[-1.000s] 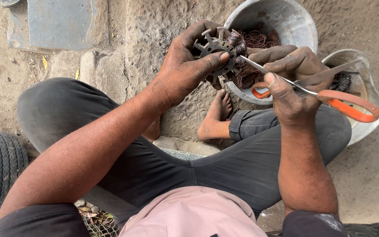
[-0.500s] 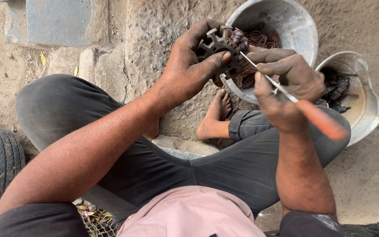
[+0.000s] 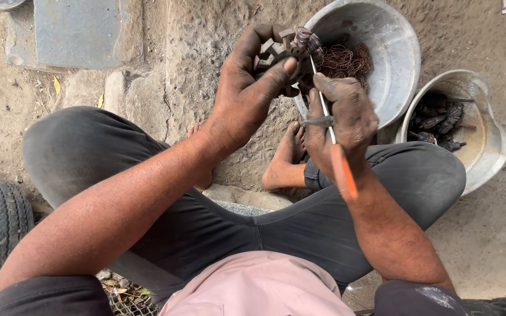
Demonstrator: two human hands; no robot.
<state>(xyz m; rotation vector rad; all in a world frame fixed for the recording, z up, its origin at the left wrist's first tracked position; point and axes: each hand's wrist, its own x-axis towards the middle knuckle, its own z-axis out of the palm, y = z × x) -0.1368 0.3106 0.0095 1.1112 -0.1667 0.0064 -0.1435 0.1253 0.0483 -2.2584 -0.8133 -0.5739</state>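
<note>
my left hand [image 3: 247,99] clamps dark toothed metal stator core [image 3: 285,55] | right hand [image 3: 344,120] pinches orange-handled scissors [image 3: 332,140], tips at remaining copper winding [image 3: 307,38] | grey metal basin [image 3: 393,52] holds stripped copper wire [image 3: 346,60] | partway, some winding left

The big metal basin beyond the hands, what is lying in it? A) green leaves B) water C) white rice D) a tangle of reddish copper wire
D: the metal basin holds a tangle of reddish copper wire, just behind the toothed metal part gripped by the left hand.
</note>
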